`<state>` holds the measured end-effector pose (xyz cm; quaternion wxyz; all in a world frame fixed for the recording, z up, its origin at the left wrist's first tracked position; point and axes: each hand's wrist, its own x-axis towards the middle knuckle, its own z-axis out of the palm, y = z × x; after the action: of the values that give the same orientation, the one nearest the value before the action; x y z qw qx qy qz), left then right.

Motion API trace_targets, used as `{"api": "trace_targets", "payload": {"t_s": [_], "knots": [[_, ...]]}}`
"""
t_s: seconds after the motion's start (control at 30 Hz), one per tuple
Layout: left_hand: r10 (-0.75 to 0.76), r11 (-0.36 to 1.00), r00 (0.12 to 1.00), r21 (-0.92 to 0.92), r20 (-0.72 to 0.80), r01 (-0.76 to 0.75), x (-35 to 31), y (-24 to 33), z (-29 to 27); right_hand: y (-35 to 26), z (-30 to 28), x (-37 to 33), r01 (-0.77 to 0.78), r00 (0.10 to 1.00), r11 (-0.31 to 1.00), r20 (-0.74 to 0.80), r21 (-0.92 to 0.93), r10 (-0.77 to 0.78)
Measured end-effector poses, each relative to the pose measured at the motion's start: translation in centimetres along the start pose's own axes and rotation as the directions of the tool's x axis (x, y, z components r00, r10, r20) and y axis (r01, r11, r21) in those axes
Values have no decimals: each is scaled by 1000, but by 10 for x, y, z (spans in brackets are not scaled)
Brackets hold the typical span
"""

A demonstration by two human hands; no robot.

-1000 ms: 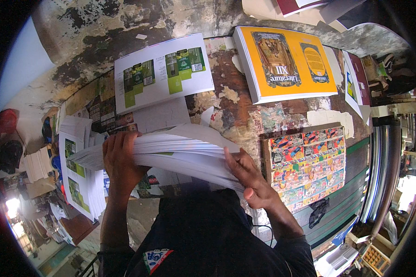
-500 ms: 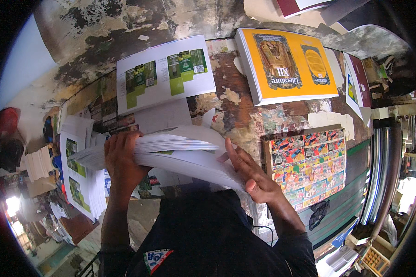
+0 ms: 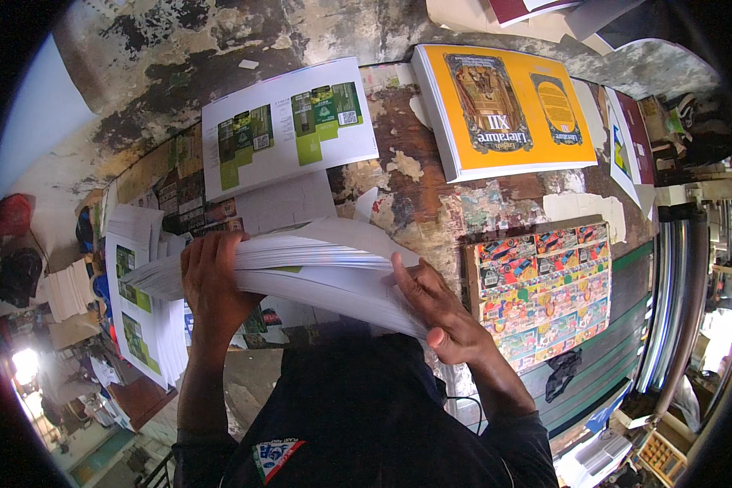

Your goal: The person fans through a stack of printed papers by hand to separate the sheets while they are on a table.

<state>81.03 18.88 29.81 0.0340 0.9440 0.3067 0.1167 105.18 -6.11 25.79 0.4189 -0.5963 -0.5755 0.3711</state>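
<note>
A thick stack of white paper sheets point(image 3: 333, 285) is bent into an arch in front of my chest, its layers spread apart along the near edge. My left hand point(image 3: 214, 276) is closed round the stack's left part, fingers over the top. At the right end, my right hand point(image 3: 441, 311) touches the sheet edges with its fingers stretched out and its thumb apart. A green patch of print shows between the layers. Left of my left hand stands a pile of printed sheets point(image 3: 130, 329) with green box designs.
Farther off on the worn table point(image 3: 403, 203) lie a stack of green-printed sheets point(image 3: 260, 167) and a thick stack with yellow covers point(image 3: 557, 106). A board with colourful prints point(image 3: 541, 293) lies to the right, beside green slats point(image 3: 622, 301). Long rolls point(image 3: 675, 285) stand at the far right.
My right hand has shifted slightly left, its fingers now lower against the sheet edges. The upper layers look more fanned out at the right. My left hand keeps its grip.
</note>
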Motion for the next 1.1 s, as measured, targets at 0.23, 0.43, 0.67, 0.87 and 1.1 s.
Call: {"api": "trace_targets", "payload": {"t_s": [0.23,0.43,0.67,0.87,1.1], "knots": [[13,1000,1000,9,-11,-13,0,-1,1,1,1,-3,16,1000,999,1,-38,-16],[31,999,999,14,-19,-31,0,-1,2,-1,2,-3,8,1000,1000,9,-27,-8],[46,999,998,12,-30,-46,-1,-1,1,0,8,-8,4,1000,1000,-29,7,-3],[33,999,998,28,-60,-31,1,-1,2,8,8,-11,55,997,998,-46,24,-54],[20,1000,999,-1,-47,-20,2,-1,1,-4,-3,7,-12,996,985,-81,171,26]]}}
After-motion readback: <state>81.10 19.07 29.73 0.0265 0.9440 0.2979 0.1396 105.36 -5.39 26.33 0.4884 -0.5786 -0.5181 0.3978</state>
